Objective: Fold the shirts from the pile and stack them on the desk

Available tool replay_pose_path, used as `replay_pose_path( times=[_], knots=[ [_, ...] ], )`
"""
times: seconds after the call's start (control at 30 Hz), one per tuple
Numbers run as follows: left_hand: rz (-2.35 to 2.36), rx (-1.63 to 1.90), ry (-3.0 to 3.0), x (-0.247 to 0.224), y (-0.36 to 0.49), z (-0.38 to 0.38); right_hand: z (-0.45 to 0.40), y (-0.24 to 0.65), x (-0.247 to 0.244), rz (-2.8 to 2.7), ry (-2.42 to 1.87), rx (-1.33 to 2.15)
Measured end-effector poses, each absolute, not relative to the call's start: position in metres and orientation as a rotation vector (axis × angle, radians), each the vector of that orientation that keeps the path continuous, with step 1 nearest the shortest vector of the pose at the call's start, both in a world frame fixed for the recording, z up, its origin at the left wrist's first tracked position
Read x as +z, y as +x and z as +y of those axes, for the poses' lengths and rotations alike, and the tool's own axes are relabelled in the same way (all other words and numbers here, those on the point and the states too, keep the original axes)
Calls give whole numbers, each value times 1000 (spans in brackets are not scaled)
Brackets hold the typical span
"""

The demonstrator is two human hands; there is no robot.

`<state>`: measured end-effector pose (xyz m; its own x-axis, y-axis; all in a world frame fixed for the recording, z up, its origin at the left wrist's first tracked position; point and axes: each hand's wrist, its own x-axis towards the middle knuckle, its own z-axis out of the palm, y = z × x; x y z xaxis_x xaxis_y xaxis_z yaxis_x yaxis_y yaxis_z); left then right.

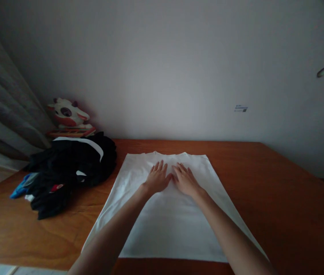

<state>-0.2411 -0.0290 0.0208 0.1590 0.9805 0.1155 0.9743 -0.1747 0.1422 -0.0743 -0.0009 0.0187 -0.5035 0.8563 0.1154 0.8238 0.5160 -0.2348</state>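
A white cloth garment (173, 229), perhaps a shirt, lies spread flat on the wooden table, its near edge close to the table's front. Palm down on its upper part rests my left hand (158, 177), fingers stretched out. Beside it my right hand (185, 178) also lies flat on the fabric, fingers extended and slightly apart. The thumbs meet or nearly meet in the middle. Neither hand grips anything. My forearms cover parts of the garment's left and right sides.
A heap of black clothes (67, 164) with white trim lies on the table (279, 198) at the left, a blue piece (21, 188) under it. Behind stands a cow-shaped plush toy (68, 114) on books (73, 132). A curtain (4, 99) hangs far left; a wall (173, 68) rises behind.
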Motion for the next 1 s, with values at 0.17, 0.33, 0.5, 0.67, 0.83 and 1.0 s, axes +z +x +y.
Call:
replay_pose_path(
  times=[0.17, 0.33, 0.5, 0.67, 0.83, 1.0],
  knots=[
    [1913, 251, 2425, 1, -249, -1, 34, -73, 2, -2511, -1519, 178],
    [2109, 254, 2365, -5, -315, 6, 58, -32, -5, -2327, -1811, 95],
    [2380, 182, 2120, -7, -365, 11, 73, -8, -9, -2287, -1867, 104],
    [2408, 284, 2105, -4, -365, 10, 72, -11, -11, -2260, -1873, 110],
    [2322, 540, 2326, 14, -350, -9, 60, -12, 1, -2293, -1655, 2],
    [2125, 507, 2323, 37, -339, -45, 35, -15, 26, -2615, -1138, 119]
  ],
)
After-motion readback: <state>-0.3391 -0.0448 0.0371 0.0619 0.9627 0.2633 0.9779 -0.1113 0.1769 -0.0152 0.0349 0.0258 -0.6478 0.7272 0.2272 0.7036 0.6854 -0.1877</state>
